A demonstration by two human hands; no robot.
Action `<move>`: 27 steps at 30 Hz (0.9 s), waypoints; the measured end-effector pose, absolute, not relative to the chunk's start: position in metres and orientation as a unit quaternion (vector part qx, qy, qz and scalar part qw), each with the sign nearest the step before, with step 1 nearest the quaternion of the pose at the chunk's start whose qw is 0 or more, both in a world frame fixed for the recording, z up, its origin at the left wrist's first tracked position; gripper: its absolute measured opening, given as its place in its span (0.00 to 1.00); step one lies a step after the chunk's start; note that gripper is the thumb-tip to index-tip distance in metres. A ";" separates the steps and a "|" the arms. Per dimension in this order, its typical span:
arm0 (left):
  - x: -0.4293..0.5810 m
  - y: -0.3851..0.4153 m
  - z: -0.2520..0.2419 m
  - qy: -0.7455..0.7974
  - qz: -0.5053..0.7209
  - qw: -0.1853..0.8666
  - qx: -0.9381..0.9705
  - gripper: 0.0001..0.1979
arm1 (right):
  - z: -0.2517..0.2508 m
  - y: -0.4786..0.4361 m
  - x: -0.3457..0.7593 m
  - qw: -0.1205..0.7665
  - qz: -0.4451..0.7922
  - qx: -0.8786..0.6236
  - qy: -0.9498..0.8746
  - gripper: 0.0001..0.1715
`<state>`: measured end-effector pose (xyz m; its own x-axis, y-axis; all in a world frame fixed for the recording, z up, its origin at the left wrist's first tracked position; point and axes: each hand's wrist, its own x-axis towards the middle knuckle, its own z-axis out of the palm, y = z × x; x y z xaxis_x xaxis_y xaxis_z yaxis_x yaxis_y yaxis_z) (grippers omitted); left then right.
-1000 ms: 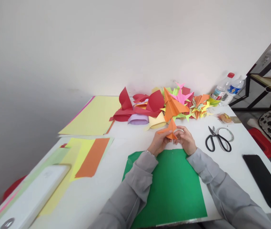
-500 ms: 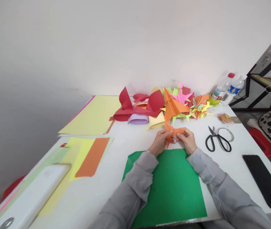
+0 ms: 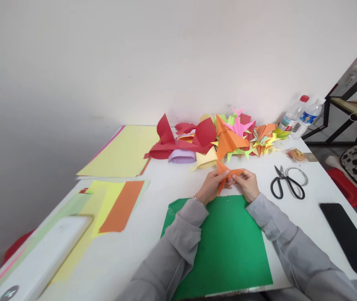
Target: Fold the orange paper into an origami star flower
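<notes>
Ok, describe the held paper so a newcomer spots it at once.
On the white table, find the big green sheet. Just beyond its far edge, the left hand and right hand grip a folded orange paper. A larger orange plane rests behind it; only this paper is in the hands.

Looks softly lit; dims to grey on the wall (image 3: 18,125) well left of the left hand (image 3: 209,187); stretches and softens slightly toward the edges.
</notes>
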<state>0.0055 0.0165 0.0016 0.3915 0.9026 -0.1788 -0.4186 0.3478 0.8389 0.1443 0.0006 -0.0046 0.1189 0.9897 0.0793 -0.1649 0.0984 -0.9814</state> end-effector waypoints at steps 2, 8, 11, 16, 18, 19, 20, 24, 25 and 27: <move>0.005 0.016 0.001 0.325 0.439 0.752 0.368 0.17 | -0.006 0.001 0.144 0.593 0.498 -0.453 -0.442 0.10; 0.005 0.014 0.003 0.327 0.441 0.737 0.396 0.13 | -0.009 0.003 0.145 0.599 0.550 -0.412 -0.412 0.10; 0.006 0.014 0.003 0.339 0.445 0.731 0.390 0.14 | -0.004 0.001 0.146 0.596 0.585 -0.383 -0.396 0.07; 0.007 0.014 0.004 0.342 0.456 0.729 0.380 0.13 | 0.000 -0.001 0.145 0.591 0.611 -0.354 -0.391 0.11; 0.007 0.014 0.005 0.341 0.457 0.726 0.384 0.13 | -0.002 0.000 0.145 0.591 0.591 -0.373 -0.403 0.13; 0.007 0.013 0.005 0.341 0.456 0.725 0.388 0.13 | -0.004 0.000 0.145 0.589 0.577 -0.388 -0.412 0.13; 0.007 0.013 0.005 0.339 0.455 0.723 0.393 0.12 | -0.006 0.001 0.145 0.587 0.562 -0.402 -0.422 0.13; 0.007 0.013 0.005 0.326 0.441 0.728 0.412 0.11 | -0.010 0.001 0.146 0.578 0.532 -0.432 -0.443 0.15; 0.007 0.012 0.005 0.324 0.435 0.730 0.416 0.11 | -0.010 0.002 0.147 0.577 0.532 -0.434 -0.442 0.16; 0.006 0.012 0.005 0.326 0.425 0.734 0.418 0.11 | -0.010 0.002 0.147 0.577 0.542 -0.429 -0.435 0.18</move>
<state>0.0063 0.0123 0.0052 0.4260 0.8965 -0.1221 -0.3520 0.2885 0.8904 0.1470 0.0020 -0.0097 0.0343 0.9987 0.0367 -0.2520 0.0441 -0.9667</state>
